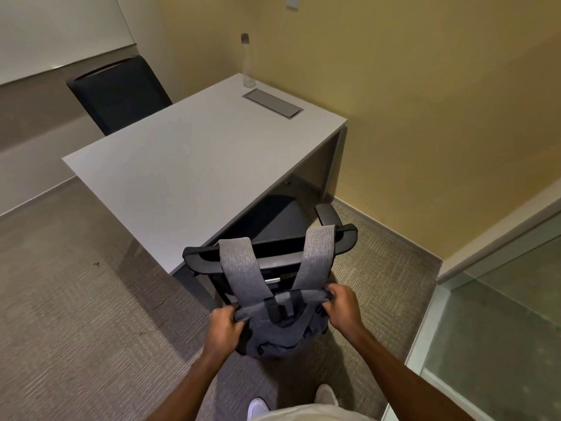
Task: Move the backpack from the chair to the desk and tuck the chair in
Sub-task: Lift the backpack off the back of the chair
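Observation:
A grey backpack [279, 332] hangs behind the backrest of a black office chair [273, 220], its two shoulder straps looped over the top of the backrest. My left hand [224, 328] grips the pack's top left corner. My right hand [341, 305] grips its top right corner. The chair's seat sits partly under the near right corner of the white desk [182, 159], with one armrest showing on the right.
A clear water bottle [248, 62] stands at the desk's far corner beside a metal cable hatch [272, 103]. A second black chair [121, 92] stands behind the desk at left. A yellow wall and a glass partition [501, 314] close in the right side. Carpet lies to the left.

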`<state>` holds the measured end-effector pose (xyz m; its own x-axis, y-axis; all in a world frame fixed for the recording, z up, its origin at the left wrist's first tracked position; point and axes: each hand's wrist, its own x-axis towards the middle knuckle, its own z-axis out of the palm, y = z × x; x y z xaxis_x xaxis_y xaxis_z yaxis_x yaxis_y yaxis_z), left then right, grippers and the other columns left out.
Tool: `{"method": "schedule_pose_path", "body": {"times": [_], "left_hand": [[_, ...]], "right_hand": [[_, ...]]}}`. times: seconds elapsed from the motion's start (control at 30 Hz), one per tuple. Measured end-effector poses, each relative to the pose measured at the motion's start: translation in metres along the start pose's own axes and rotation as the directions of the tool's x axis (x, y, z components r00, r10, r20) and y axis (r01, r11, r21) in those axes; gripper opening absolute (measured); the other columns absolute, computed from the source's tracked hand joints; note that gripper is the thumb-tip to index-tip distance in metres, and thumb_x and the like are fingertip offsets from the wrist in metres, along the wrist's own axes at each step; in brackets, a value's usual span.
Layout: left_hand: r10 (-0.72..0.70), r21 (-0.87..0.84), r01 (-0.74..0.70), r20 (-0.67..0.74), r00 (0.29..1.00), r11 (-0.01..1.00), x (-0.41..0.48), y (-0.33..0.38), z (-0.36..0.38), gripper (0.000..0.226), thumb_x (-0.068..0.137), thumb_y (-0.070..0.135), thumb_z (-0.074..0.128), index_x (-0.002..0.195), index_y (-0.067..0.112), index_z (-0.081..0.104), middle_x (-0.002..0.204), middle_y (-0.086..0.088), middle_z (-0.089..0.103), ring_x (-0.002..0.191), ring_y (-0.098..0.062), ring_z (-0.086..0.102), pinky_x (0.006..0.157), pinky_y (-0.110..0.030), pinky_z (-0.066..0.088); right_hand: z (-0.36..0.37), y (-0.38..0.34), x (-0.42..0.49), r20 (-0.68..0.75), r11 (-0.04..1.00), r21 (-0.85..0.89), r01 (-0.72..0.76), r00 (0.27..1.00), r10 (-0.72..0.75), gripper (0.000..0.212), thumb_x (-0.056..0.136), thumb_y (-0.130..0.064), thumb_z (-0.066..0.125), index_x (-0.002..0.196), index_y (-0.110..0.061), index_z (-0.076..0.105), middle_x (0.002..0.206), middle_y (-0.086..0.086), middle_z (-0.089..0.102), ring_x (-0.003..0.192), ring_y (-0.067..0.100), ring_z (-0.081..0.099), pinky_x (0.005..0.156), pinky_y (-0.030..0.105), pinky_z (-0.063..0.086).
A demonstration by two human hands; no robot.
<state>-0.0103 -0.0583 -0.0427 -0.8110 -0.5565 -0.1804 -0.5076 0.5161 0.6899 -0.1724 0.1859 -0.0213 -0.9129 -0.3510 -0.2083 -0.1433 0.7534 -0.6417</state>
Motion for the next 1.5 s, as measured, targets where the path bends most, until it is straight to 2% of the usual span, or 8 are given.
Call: {"method": "schedule_pose_path", "body": {"times": [0.17, 0.33, 0.47, 0.67, 0.87, 1.07, 1.33, 1.5], "left_hand": [[0.085, -0.082, -0.094, -0.109, 0.990, 0.992, -0.021, 0.007, -0.005, 0.048, 0.079, -0.009, 0.080, 0.060, 0.026, 0.053, 0.053, 0.014, 0.054, 0.053, 0.001, 0.057, 0.047, -0.014, 0.034], [0.144, -0.165, -0.176, -0.188, 0.971, 0.971, -0.031, 0.025, -0.022, 0.025, 0.084, -0.007, 0.079, 0.073, 0.014, 0.071, 0.064, 0.004, 0.068, 0.057, -0.015, 0.065, 0.051, -0.037, 0.051], [0.178, -0.222, -0.231, -0.236, 0.955, 0.947, -0.035, 0.048, -0.036, 0.028, 0.084, -0.008, 0.080, 0.089, 0.019, 0.079, 0.075, 0.018, 0.075, 0.070, -0.004, 0.072, 0.057, -0.018, 0.053], [0.189, -0.266, -0.275, -0.307, 0.933, 0.924, -0.030, 0.082, -0.051, 0.035, 0.083, -0.010, 0.079, 0.088, 0.025, 0.079, 0.076, 0.032, 0.074, 0.063, 0.007, 0.066, 0.051, -0.013, 0.045], [0.201, -0.237, -0.284, -0.322, 0.925, 0.929, -0.021, 0.095, -0.056, 0.030, 0.077, -0.016, 0.076, 0.078, 0.013, 0.079, 0.069, 0.013, 0.072, 0.056, 0.004, 0.057, 0.050, -0.015, 0.039], [0.232, -0.209, -0.304, -0.312, 0.921, 0.929, -0.012, 0.107, -0.051, 0.031, 0.073, -0.013, 0.074, 0.080, 0.016, 0.079, 0.056, 0.009, 0.067, 0.050, -0.003, 0.054, 0.049, -0.033, 0.049], [0.207, -0.252, -0.284, -0.292, 0.934, 0.925, -0.010, 0.119, -0.038, 0.032, 0.075, -0.010, 0.077, 0.084, 0.021, 0.080, 0.066, 0.010, 0.074, 0.053, -0.008, 0.064, 0.052, -0.028, 0.049], [0.206, -0.298, -0.268, -0.224, 0.953, 0.916, -0.018, 0.111, -0.029, 0.030, 0.077, -0.013, 0.075, 0.075, 0.017, 0.077, 0.059, 0.003, 0.071, 0.054, -0.004, 0.056, 0.052, -0.031, 0.049]], "right_hand": [[-0.011, 0.001, -0.009, -0.018, 0.998, 0.042, 0.051, 0.999, -0.050, 0.046, 0.085, -0.001, 0.077, 0.064, -0.032, 0.051, 0.061, -0.012, 0.055, 0.059, 0.001, 0.051, 0.054, 0.027, 0.040], [-0.034, -0.014, -0.013, -0.042, 0.981, 0.139, 0.137, 0.990, -0.132, 0.040, 0.083, 0.000, 0.078, 0.064, -0.028, 0.057, 0.059, -0.012, 0.055, 0.057, 0.005, 0.051, 0.055, 0.031, 0.042], [-0.062, -0.033, -0.018, -0.008, 0.958, 0.222, 0.181, 0.983, -0.184, 0.013, 0.084, 0.003, 0.076, 0.081, -0.010, 0.075, 0.075, 0.005, 0.074, 0.072, 0.018, 0.068, 0.066, 0.045, 0.058], [-0.127, -0.059, -0.014, 0.380, 0.813, 0.583, 0.010, 0.880, -0.283, 0.048, 0.086, -0.026, 0.086, 0.127, -0.041, 0.066, 0.122, -0.020, 0.076, 0.115, 0.002, 0.071, 0.086, 0.014, 0.058], [-0.144, -0.095, 0.048, 0.471, 0.489, 0.779, -0.391, 0.881, -0.046, 0.057, 0.090, -0.042, 0.078, 0.134, -0.010, 0.062, 0.117, 0.010, 0.078, 0.108, 0.023, 0.076, 0.084, 0.032, 0.063], [-0.128, -0.118, 0.080, 0.326, 0.622, 0.690, -0.370, 0.926, 0.190, 0.060, 0.091, -0.020, 0.080, 0.145, -0.009, 0.054, 0.140, 0.021, 0.063, 0.123, 0.035, 0.064, 0.101, 0.047, 0.059], [-0.138, -0.068, 0.061, -0.017, 0.575, 0.770, -0.278, 0.891, 0.454, 0.008, 0.094, -0.005, 0.071, 0.099, -0.008, 0.077, 0.101, 0.019, 0.074, 0.074, 0.027, 0.066, 0.054, 0.029, 0.055], [-0.139, -0.034, 0.039, -0.025, 0.698, 0.626, -0.348, 0.886, 0.464, 0.027, 0.100, -0.015, 0.066, 0.091, 0.010, 0.074, 0.082, 0.021, 0.067, 0.061, 0.028, 0.063, 0.040, 0.027, 0.054]]}}
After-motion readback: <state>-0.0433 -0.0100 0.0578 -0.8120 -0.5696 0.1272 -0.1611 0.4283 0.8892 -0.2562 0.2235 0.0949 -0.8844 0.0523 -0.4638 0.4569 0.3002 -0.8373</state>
